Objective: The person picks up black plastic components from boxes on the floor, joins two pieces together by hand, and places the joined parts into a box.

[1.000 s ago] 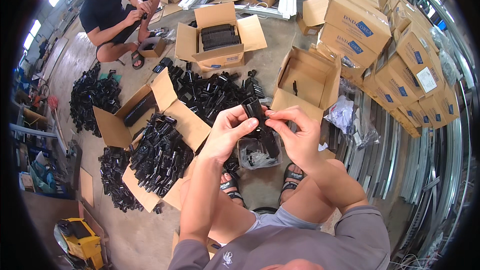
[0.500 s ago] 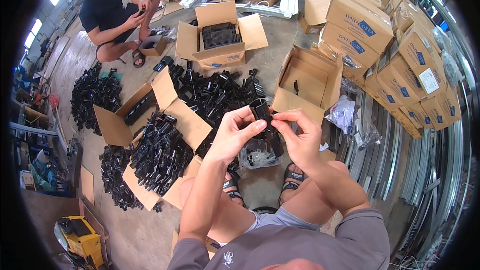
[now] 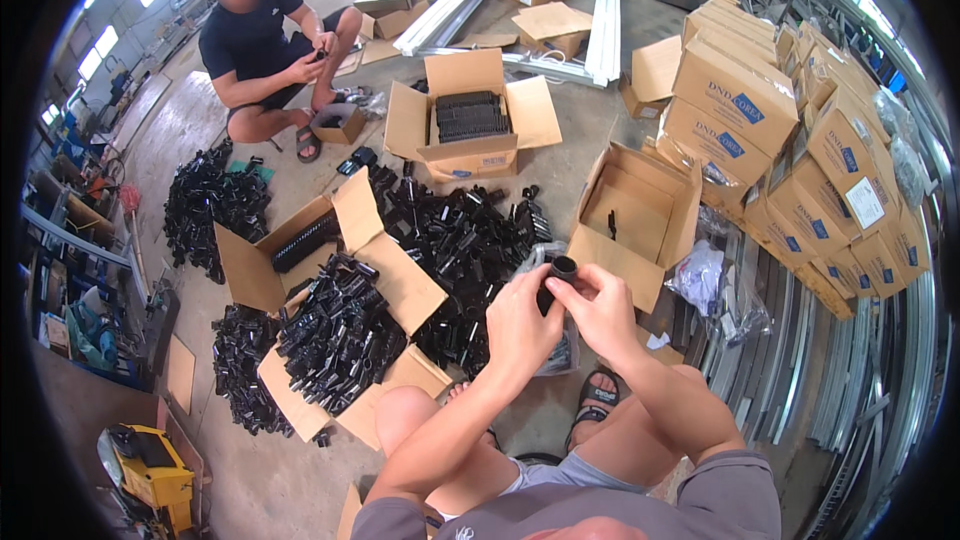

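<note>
A short black tubular part (image 3: 564, 267) is held between both hands, its round open end facing up. My left hand (image 3: 522, 320) wraps round its side, the thumb near the rim. On the other side my right hand (image 3: 602, 312) grips it with thumb and fingers close to the top. The lower part of the tube is hidden by the hands. Below them lies a clear plastic bag (image 3: 562, 352) with small pieces inside that I cannot make out. Just beyond, an open cardboard box (image 3: 640, 190) contains a single dark piece (image 3: 612, 224).
Heaps of black parts (image 3: 450, 240) cover the floor ahead and left, some spilling from a tipped carton (image 3: 405, 285). An open carton (image 3: 470, 162) has black parts in rows. Another person (image 3: 265, 45) squats far left, handling a dark part. Stacked cartons (image 3: 735, 110) and metal profiles (image 3: 800, 340) line the right.
My hands and the tubular part have moved right and slightly down. The tube went from slanted to more upright, with the fingers now close round its top. The view has also shifted.
</note>
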Demonstrator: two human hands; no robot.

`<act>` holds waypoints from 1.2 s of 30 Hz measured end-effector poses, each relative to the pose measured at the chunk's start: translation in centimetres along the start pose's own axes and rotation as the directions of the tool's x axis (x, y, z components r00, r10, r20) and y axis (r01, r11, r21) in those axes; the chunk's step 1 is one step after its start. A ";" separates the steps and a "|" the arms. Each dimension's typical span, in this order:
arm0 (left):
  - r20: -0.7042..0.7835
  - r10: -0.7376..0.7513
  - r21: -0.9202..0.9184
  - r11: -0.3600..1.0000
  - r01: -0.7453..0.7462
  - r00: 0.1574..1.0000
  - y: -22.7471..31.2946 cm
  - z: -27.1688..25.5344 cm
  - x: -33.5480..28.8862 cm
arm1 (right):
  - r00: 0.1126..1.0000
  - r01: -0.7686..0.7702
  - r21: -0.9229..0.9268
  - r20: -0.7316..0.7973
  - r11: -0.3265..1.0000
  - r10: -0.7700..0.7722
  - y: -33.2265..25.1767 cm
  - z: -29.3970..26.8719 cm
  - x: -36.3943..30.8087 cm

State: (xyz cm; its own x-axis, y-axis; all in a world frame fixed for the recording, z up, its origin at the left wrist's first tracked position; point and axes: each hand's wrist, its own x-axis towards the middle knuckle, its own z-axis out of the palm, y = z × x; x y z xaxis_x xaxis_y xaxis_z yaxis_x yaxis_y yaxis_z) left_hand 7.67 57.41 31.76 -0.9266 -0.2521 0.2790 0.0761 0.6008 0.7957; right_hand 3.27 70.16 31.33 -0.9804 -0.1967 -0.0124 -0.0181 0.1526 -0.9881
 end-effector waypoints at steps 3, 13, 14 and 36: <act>0.244 -0.058 -0.211 0.971 0.111 0.968 0.0 -2.3 0.7 | 1.000 0.024 -0.168 -0.006 0.986 -0.025 -0.3 -0.9 0.4; 0.611 -0.234 -0.684 0.325 0.653 0.756 -3.0 -0.7 1.4 | 0.986 -0.128 0.223 0.130 0.966 0.101 -0.6 -1.2 0.7; 0.646 -0.192 -0.696 0.247 0.674 0.738 -2.5 -1.1 1.2 | 0.983 -0.145 0.202 0.140 0.969 0.118 -0.6 -1.6 0.6; 0.524 -0.481 -0.837 -0.140 0.529 0.703 -2.9 -4.7 2.6 | 0.860 0.079 -0.773 0.372 0.629 0.349 13.8 0.0 2.7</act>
State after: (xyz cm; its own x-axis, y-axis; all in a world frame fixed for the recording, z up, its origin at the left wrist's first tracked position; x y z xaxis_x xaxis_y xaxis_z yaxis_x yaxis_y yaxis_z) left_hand 6.80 51.47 32.74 -0.8808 -0.0682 -0.4686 -0.1926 -0.8524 0.4862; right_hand 0.38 71.71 17.64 -0.7769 -0.4758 -0.4125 -0.2403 0.8295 -0.5041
